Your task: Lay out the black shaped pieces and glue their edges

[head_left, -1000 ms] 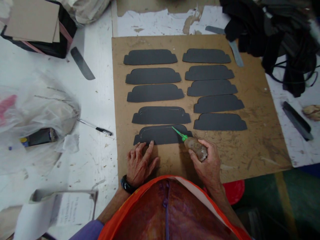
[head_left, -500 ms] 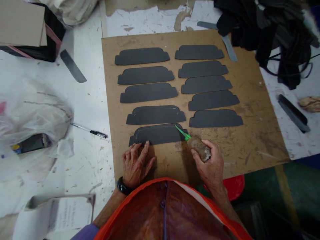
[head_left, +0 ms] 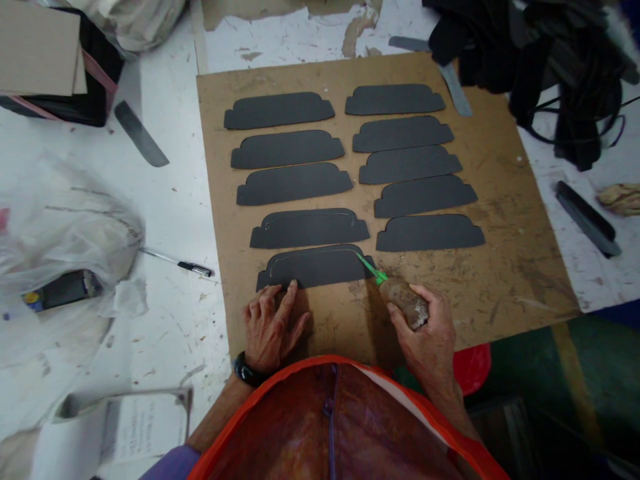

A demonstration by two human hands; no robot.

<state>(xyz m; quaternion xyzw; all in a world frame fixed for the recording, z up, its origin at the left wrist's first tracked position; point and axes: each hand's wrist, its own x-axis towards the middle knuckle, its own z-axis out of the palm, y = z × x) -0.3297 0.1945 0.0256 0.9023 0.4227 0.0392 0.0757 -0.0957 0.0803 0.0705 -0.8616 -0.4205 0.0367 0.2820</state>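
Observation:
My right hand [head_left: 427,330] is closed around a brown, stained bottle [head_left: 404,303] with a narrow green nozzle [head_left: 373,268]. The nozzle's tip is at the upper right edge of the nearest dark grey piece [head_left: 320,267], where a thin pale line follows the curved upper edge. My left hand [head_left: 274,327] lies with fingers spread, its fingertips on that piece's lower left edge. Just above it, another grey piece [head_left: 310,228] also bears a thin line. Several more such pieces lie in two columns on the brown board [head_left: 525,267].
Black cloth [head_left: 475,40] is heaped at the upper right, near grey strips. A pen [head_left: 195,269], plastic bag [head_left: 90,233] and loose strip [head_left: 141,135] lie on the left. A dark, narrow tool [head_left: 587,219] lies at the right, and a red stool [head_left: 473,369] shows below the board.
My right hand and the bottle have moved slightly right, carrying the nozzle tip further along the nearest piece's upper edge. My left hand stays in place. The view has shifted slightly.

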